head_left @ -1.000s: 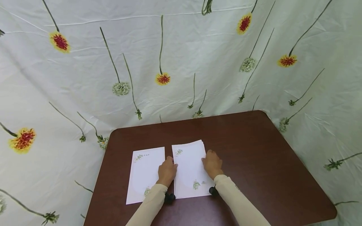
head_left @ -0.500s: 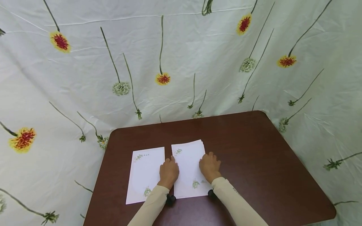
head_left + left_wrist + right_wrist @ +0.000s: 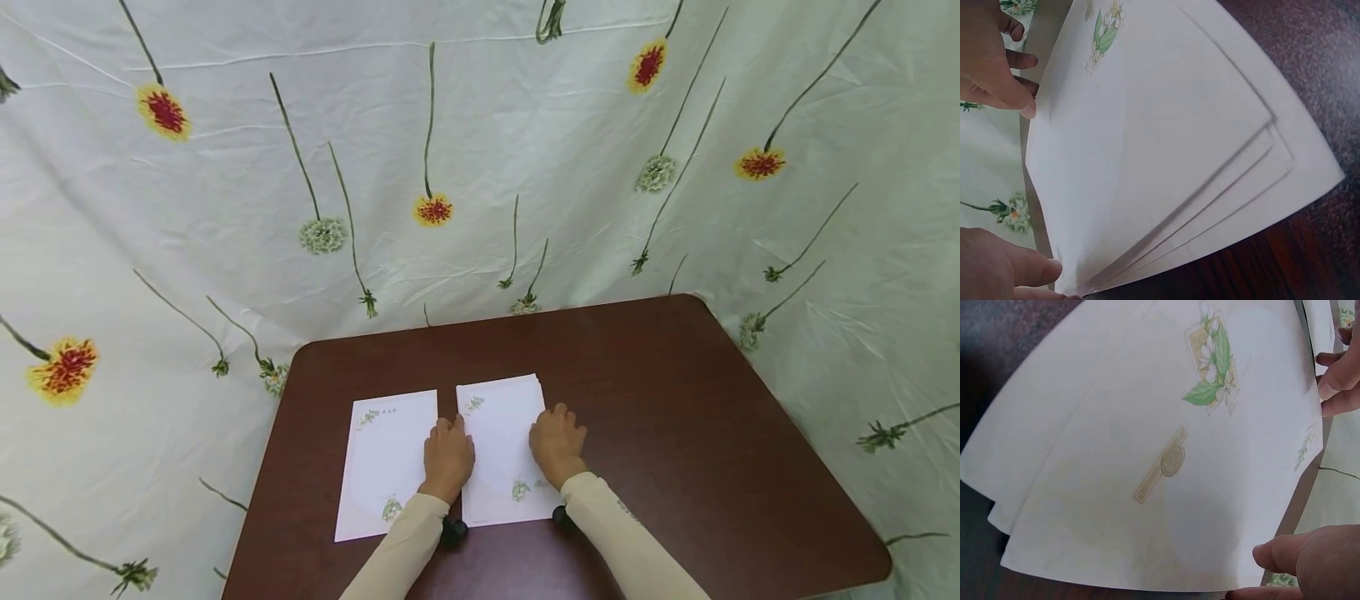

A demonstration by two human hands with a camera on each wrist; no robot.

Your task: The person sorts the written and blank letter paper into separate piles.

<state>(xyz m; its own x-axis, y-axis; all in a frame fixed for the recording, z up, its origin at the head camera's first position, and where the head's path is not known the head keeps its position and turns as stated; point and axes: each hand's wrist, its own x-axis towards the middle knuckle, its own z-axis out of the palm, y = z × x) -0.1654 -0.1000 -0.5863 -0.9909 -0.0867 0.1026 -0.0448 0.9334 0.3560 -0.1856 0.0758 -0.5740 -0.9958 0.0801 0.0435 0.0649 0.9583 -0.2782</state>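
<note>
Paper stack (image 3: 501, 452), white, floral-printed: left hand (image 3: 448, 458) and right hand (image 3: 557, 444) pinch opposite edges. White floral-printed paper (image 3: 385, 468) lies beside it on reddish-brown table (image 3: 712, 450).

You wear long cream fabric sleeves (image 3: 630, 537). Your stack of white rectangular paper sheets (image 3: 498, 450) shows green leaves (image 3: 1202, 394), white blossoms (image 3: 1210, 353) and a tan seal (image 3: 1172, 461); the round-cornered table (image 3: 675, 433) is dark reddish brown, the pale hanging cloth (image 3: 480, 125) patterned with red-and-yellow flowers (image 3: 433, 211).

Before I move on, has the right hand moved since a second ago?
Yes, slightly: against the table's far right corner in the head view, the right hand sits a bit nearer the person and farther left.
</note>
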